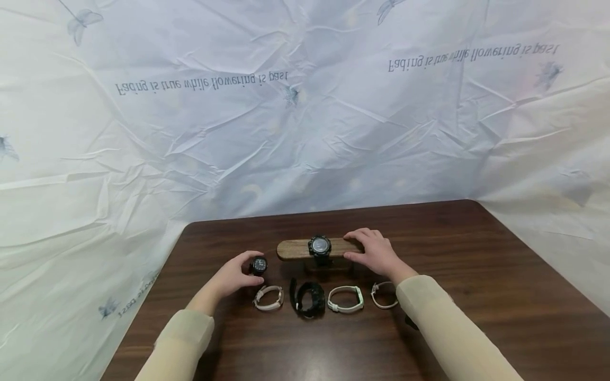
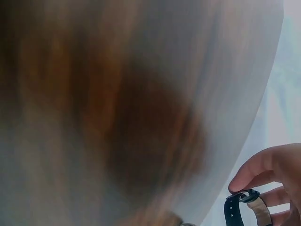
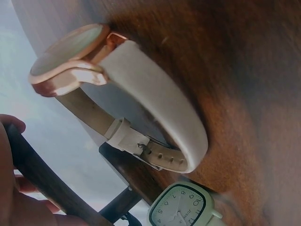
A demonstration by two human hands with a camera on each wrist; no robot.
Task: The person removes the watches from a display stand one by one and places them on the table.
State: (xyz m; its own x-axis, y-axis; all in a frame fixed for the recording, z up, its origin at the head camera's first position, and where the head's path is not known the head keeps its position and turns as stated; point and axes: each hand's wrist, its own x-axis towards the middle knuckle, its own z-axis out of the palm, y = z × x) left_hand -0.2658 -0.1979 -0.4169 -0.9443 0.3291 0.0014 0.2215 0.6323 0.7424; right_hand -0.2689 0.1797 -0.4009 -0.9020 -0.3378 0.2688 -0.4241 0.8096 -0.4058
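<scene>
Dark wood-grain laminate forms the surface point(image 1: 476, 296), backed by creased pale sheeting point(image 1: 305, 132) that I take to be a plain backdrop. On it stands a wooden display bar point(image 1: 297, 248) with one black watch point(image 1: 320, 246) strapped round it, face up for viewing. My right hand point(image 1: 374, 251) grips the bar's right end, fingers curled over the top, which I judge steadies it. My left hand point(image 1: 235, 275) pinches a small black watch point(image 1: 258, 265) just left of the bar, lifted near it. Four more watches lie in a row in front: pale-strapped point(image 1: 268, 297), black point(image 1: 307, 299), mint-white point(image 1: 346, 299) and white with rose-gold case point(image 3: 70, 56). The left wrist view is mostly blur; the bar's foot is hidden.
</scene>
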